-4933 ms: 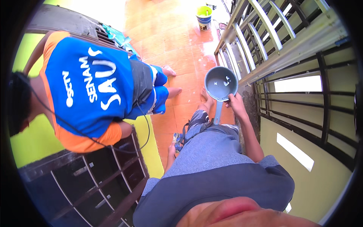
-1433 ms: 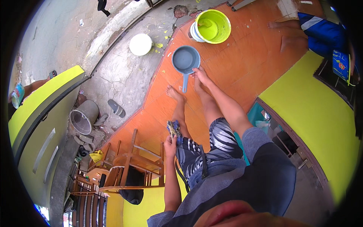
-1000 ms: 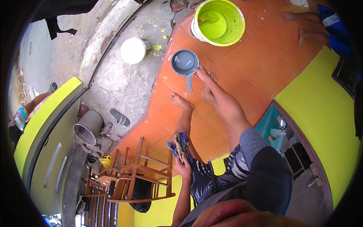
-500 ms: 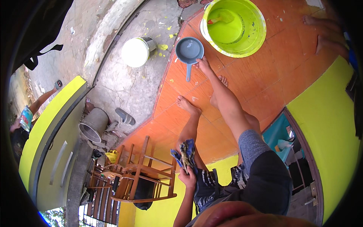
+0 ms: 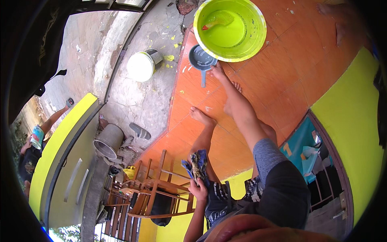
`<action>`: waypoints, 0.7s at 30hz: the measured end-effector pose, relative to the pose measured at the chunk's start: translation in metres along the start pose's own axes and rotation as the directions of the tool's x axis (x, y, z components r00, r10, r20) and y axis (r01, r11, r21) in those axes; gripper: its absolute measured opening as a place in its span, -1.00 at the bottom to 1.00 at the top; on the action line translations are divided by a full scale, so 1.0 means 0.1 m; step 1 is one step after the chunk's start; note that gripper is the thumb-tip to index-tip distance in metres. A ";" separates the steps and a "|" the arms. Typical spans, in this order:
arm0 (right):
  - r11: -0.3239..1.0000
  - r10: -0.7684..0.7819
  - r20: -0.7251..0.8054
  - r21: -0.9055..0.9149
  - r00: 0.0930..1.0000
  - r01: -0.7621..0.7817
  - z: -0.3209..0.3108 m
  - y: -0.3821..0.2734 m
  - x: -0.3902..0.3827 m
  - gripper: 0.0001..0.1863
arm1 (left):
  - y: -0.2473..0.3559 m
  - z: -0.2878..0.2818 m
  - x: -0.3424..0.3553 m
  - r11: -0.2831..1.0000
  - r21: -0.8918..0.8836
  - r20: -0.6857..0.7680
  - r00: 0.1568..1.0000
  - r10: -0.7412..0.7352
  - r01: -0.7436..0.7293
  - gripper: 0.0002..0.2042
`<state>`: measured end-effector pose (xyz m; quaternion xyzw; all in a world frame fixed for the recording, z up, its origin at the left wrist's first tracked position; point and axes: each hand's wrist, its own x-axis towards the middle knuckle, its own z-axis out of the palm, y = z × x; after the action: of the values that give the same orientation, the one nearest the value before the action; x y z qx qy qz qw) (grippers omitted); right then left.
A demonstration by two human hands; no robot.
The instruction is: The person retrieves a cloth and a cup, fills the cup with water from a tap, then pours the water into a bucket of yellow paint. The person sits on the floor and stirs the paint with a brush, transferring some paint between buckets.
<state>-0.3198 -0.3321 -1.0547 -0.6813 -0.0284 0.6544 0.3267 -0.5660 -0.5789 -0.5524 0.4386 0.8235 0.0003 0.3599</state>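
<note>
My right hand [image 5: 217, 71] reaches out over the orange floor, its fingers closed at the edge of a grey-blue dipper [image 5: 201, 58] close to its handle. Pale streaks show inside the dipper, whose far side is tucked against a large bucket [image 5: 258, 40]. Bright yellow-green paint [image 5: 225, 36] lies in that bucket, along with a paint-covered brush [image 5: 219, 21] with a red part. Near my lap, my left hand [image 5: 198, 189] is closed round a crumpled, stained rag [image 5: 198, 164] of blue and dark cloth.
A white pail [image 5: 139, 67] stands on paint-spotted concrete. A grey bucket [image 5: 109, 141] lies tipped beside a sandal [image 5: 140, 131]. Wooden chairs [image 5: 161, 185] are at the left, and a yellow-topped wall [image 5: 60, 137] has a person [image 5: 34, 147] behind it. Another person's bare foot [image 5: 338, 34] shows far right.
The view has shifted a little. My right hand has brought the dipper toward the paint bucket, so its rim now meets the bucket's side. My left hand keeps the rag.
</note>
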 end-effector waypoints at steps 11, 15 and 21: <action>0.570 -0.324 0.071 -0.781 0.943 0.255 -1.21 0.55 -1.78 -0.57 | 0.62 -0.16 -0.06 0.968 0.200 0.216 0.970 0.110 -0.155 -0.67; 0.963 0.262 0.188 -0.121 0.947 -0.243 -1.99 -0.23 -3.75 -0.55 | 1.53 -0.16 -0.31 0.865 -0.129 0.378 0.782 0.496 -0.486 -0.68; 0.939 0.014 0.679 0.243 0.734 -0.242 -2.62 -2.22 -6.04 -0.39 | 3.78 -0.21 -1.07 0.744 -0.540 0.619 0.414 0.667 -0.393 -0.73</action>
<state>-0.0805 -0.5466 -0.4385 -0.3406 0.0088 0.8716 0.3525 -0.2677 -0.4166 -0.3540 0.5701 0.3826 0.0543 0.7251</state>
